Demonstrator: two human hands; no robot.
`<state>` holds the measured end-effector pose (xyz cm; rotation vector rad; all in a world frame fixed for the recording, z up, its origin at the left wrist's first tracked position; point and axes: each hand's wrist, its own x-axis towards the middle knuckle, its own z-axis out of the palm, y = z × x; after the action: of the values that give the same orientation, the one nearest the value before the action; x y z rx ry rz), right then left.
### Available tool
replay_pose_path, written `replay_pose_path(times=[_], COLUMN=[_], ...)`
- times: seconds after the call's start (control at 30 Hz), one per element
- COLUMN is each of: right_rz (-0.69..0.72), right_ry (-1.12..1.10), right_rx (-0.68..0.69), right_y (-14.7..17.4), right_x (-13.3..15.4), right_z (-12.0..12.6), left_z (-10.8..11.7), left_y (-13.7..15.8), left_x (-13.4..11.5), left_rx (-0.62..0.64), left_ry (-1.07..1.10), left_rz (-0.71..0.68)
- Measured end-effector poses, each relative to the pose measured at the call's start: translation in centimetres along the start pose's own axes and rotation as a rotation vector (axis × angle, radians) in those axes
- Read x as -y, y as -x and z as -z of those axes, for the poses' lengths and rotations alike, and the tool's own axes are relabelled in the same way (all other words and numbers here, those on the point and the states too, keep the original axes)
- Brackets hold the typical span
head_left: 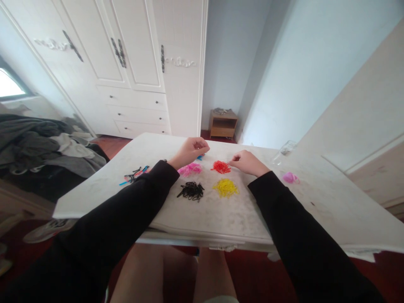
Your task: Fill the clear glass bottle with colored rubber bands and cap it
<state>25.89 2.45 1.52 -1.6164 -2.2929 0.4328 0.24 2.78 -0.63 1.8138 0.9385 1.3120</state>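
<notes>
Small elastic bands lie in colour piles on the white table (202, 219). My left hand (191, 150) is over the far side of the table, its fingers curled in towards the thumb. Just under it a few blue bands (199, 158) show, mostly hidden by the hand. The pink pile (190, 169) lies right below my left wrist. My right hand (248, 162) is closed in a pinch at the right edge of the red pile (221, 167). Whatever either hand's fingertips hold is too small to make out. Nearer to me are the black pile (191, 191) and the yellow pile (226, 187).
Mixed bands (136, 174) lie left, partly behind my left sleeve. On the right are a pink bundle (291, 177) and a clear container (284, 152) on its side. Clothes (41, 143) are heaped at far left. A white wardrobe (135, 54) and small wooden cabinet (223, 124) stand beyond.
</notes>
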Motion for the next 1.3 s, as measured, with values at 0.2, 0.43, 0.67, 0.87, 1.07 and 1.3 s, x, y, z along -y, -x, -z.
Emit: replay_pose_path(times=[0.2, 0.43, 0.67, 0.87, 1.07, 1.3], right_rz=[0.013, 0.061, 0.073, 0.069, 0.081, 0.103], right_ry=[0.049, 0.010, 0.037, -0.002, -0.022, -0.043], right_rx=[-0.182, -0.221, -0.157, -0.180, -0.175, -0.145], right_y=[-0.1, -0.1, -0.3, -0.9, -1.3, -1.2], right_x=[-0.1, 0.3, -0.3, -1.3, -1.5, -1.7], right_z=[-0.2, -0.4, -1.3, -1.9, -2.1, -2.2], left_z=[0.2, 0.5, -0.8, 5.6, 16.9, 17.8], left_y=[-0.1, -0.2, 1.1, 5.0, 10.1, 12.6], left_x=[0.0, 0.1, -1.4, -3.8, -3.7, -1.6], left_rx=[-0.024, -0.056, -0.052, -0.042, -0.100, -0.049], left_ry=[-0.001, -0.036, -0.097, -0.372, -0.676, -0.668], left_rz=[-0.012, -0.036, -0.018, -0.011, 0.423, 0.555])
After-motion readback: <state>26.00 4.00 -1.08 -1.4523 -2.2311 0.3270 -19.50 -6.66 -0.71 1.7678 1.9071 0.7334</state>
